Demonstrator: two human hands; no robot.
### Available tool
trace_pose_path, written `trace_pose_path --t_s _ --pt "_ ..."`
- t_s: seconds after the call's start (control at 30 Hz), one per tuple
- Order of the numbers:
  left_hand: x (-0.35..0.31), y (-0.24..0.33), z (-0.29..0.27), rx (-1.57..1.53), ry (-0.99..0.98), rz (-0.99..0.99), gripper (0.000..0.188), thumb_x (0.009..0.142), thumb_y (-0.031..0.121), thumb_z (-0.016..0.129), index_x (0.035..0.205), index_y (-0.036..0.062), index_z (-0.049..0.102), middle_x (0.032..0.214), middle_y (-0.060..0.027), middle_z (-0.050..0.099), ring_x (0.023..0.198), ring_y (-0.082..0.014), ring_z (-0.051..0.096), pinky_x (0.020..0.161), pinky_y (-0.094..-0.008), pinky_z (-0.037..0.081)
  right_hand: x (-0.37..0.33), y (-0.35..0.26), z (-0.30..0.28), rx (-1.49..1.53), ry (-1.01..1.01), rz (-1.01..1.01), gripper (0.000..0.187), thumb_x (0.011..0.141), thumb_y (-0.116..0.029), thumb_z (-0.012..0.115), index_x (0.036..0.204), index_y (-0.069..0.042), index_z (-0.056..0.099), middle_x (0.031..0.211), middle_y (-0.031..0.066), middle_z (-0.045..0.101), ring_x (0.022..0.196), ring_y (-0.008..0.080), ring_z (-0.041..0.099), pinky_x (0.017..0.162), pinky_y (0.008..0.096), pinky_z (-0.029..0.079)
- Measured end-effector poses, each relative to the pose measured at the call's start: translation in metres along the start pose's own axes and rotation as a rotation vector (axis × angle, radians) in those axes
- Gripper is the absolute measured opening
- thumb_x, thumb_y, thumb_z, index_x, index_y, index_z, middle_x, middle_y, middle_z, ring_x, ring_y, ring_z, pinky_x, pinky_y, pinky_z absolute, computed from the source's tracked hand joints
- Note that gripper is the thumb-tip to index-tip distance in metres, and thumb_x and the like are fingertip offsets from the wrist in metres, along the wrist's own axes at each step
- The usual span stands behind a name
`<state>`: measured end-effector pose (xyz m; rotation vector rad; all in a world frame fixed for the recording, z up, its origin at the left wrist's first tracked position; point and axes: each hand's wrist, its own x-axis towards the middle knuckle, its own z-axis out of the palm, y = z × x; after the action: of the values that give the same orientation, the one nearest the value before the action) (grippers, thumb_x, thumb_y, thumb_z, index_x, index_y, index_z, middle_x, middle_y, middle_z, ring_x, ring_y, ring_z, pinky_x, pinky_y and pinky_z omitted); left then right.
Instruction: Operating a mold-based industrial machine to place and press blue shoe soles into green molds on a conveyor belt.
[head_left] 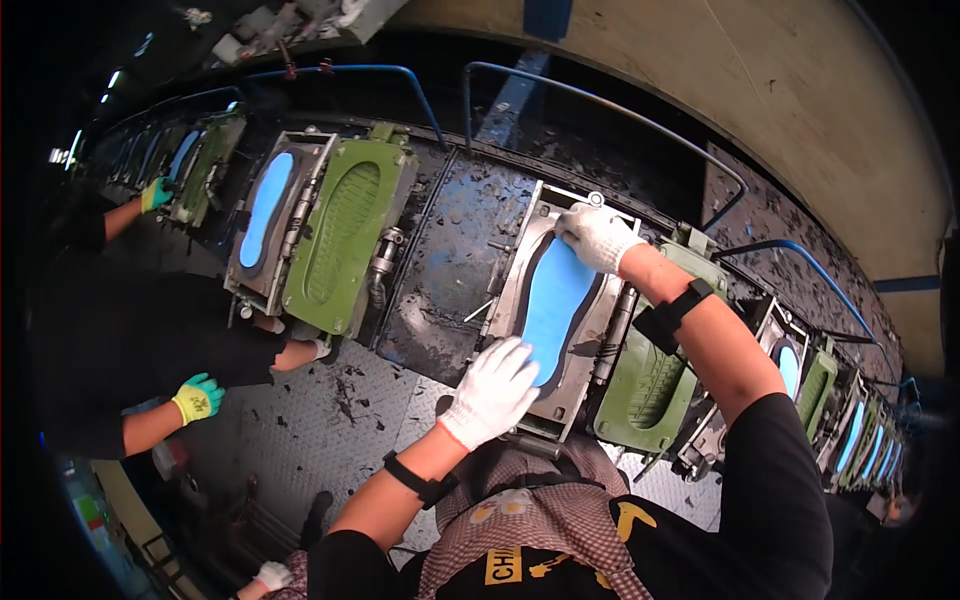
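Note:
A long blue insole (556, 290) lies in a dark, sole-shaped cavity of the open metal mould (578, 385) in front of me. My right hand (597, 238), in a white knit glove, has its fingers bent down on the insole's far end. At the near end, my left hand (490, 393), gloved the same way, is closed at the insole's left edge; its fingertips are partly hidden. Hinged to the mould's right side, a green lid (648, 388) lies open, with a patterned sole shape sunk into it.
To the left stands another open mould with a blue insole (267, 210) and green lid (350, 235). A co-worker's gloved hand (199, 397) is at lower left, another (157, 194) farther up. Blue rails (610, 103) rise behind the moulds. More moulds (862, 438) line the right.

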<state>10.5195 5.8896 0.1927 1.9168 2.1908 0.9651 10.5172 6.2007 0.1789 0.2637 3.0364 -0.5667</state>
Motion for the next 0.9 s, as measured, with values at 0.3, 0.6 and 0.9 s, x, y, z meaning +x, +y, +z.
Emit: trace_pose_path --t_s 0.3,0.6,0.9 --pt "0.111 -0.012 0.058 0.212 -0.115 -0.002 0.054 0.087 0.025 0.069 0.131 -0.0030 0.057 0.138 -0.0228 0.056 0.133 -0.0381 0.050 0.115 -0.0484 0.038 -0.019 0.019 0.013 0.805 0.691 0.927 0.030 0.098 -0.020 0.054 0.110 0.002 0.070 0.091 0.0207 0.074 0.087 0.0303 0.072 0.076 0.0398 0.057" --pt "0.190 -0.043 0.071 0.009 -0.229 -0.024 0.031 0.085 0.026 0.065 0.105 0.0023 0.067 0.104 -0.0182 0.069 0.101 -0.0350 0.065 0.090 -0.0465 0.051 -0.279 -0.111 -0.020 1.171 0.318 0.927 0.017 0.102 -0.022 0.060 0.105 -0.006 0.064 0.077 -0.0062 0.055 0.065 0.0042 0.050 0.058 0.0260 0.045" --pt "0.172 -0.066 0.084 0.127 -0.080 0.241 0.050 0.089 0.030 0.068 0.130 0.0015 0.059 0.128 -0.0200 0.063 0.122 -0.0368 0.058 0.106 -0.0471 0.044 -0.519 -0.181 0.032 1.030 0.408 1.583 0.018 0.094 -0.017 0.063 0.104 -0.004 0.068 0.072 0.0032 0.063 0.058 0.0144 0.060 0.054 0.0307 0.048"
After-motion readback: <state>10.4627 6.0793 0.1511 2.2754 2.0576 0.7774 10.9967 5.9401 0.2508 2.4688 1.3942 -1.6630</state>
